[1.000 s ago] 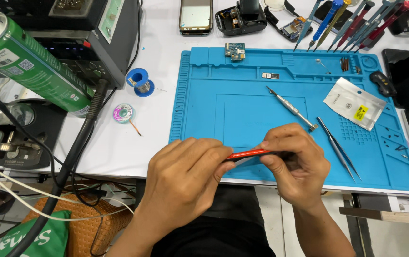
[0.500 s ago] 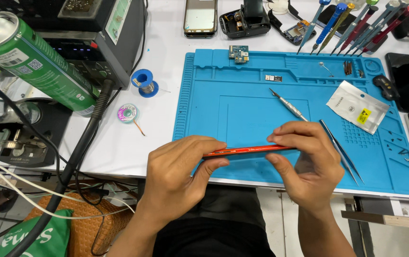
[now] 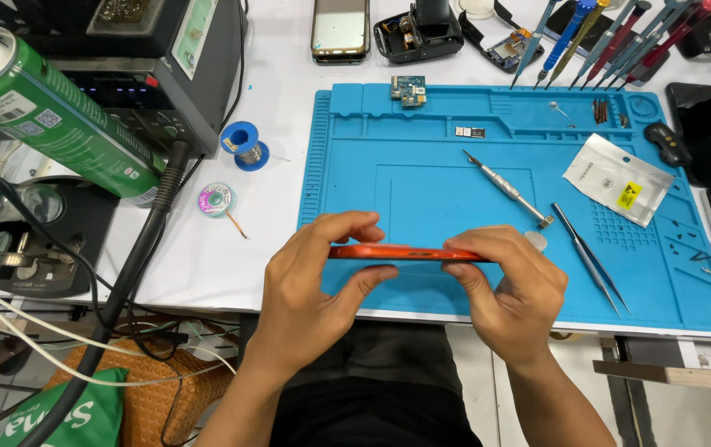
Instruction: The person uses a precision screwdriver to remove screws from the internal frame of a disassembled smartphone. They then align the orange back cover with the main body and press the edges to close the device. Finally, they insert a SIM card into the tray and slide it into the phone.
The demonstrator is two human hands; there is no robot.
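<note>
Over mat's near edge (image 3: 537,319) | both hands (image 3: 318,277) (image 3: 508,285) clamped on orange phone (image 3: 409,253), edge-on | tweezers (image 3: 587,257) just right

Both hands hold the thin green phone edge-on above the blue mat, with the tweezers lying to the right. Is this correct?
Not quite: the head view shows the phone is orange-red, not green. The left hand and right hand do hold it edge-on above the blue mat, tweezers to the right.

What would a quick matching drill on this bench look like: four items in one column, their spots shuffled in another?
Items:
1 orange phone
2 tweezers
3 blue solder spool
4 small circuit board

Places:
A top edge of the blue mat
B white table, left of the mat
C edge-on between left hand and right hand
D on the mat, right of the right hand

Pairs: 1-C, 2-D, 3-B, 4-A
</note>
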